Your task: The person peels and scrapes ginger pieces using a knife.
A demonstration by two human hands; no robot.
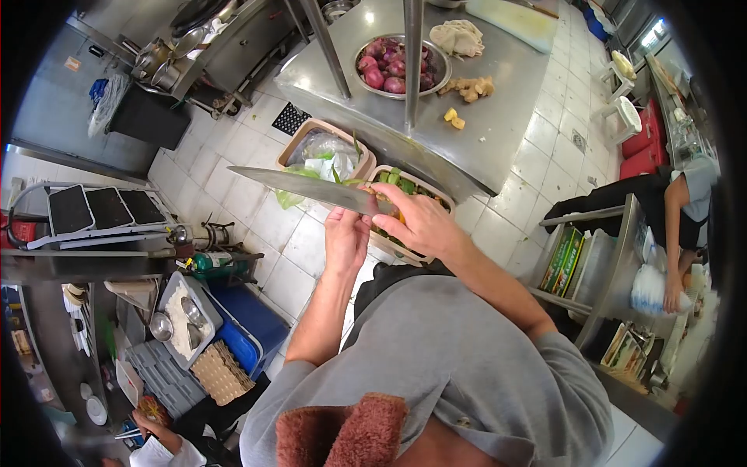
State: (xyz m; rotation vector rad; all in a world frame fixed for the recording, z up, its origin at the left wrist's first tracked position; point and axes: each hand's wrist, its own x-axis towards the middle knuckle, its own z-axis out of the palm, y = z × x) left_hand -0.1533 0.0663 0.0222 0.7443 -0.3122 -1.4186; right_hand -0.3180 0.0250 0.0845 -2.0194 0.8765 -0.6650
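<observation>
A large kitchen knife [311,187] is held above the bins, its broad blade pointing to the left. My right hand [424,223] is closed around the handle end, which the fingers hide. Just under the blade, near its heel, my left hand [348,236] is closed with its fingertips pinched together; what they hold, if anything, is hidden. Below the hands stand a bin with plastic bags [327,149] and a second bin of green scraps [405,184]. On the steel table [475,140] ahead are ginger root [471,88] and peeled yellow pieces [454,118].
A steel bowl of red onions [395,66] stands behind table posts [414,62]. A pale cloth [457,37] and cutting board [513,22] lie farther back. A folded step ladder [109,208] is at left. Another person's arm [675,233] shows at right, another person's hand [152,424] lower left.
</observation>
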